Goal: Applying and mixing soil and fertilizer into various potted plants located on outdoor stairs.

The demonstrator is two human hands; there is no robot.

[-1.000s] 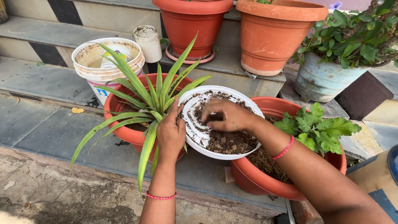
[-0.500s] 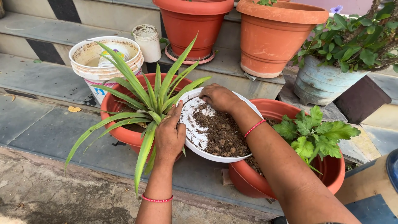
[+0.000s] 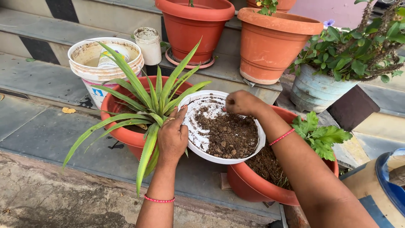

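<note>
My left hand grips the near-left rim of a white bowl and holds it tilted between two red pots. Dark crumbly soil fills the bowl's right half, and white residue coats its left side. My right hand hovers over the bowl's far rim, fingers bunched downward around a pinch of soil. Left of the bowl, a spiky long-leaved plant grows in a red pot, its leaves brushing my left hand. Under my right forearm sits another red pot with soil and a small leafy plant.
A stained white bucket and a small white cup stand on the step behind. Two large terracotta pots and a pale blue pot with a bush line the upper step. A blue-rimmed container sits at the right edge.
My right hand left the middle of the soil, went to the bowl's far rim, then shifted right with fingers bunched. My left hand kept its grip on the bowl.
</note>
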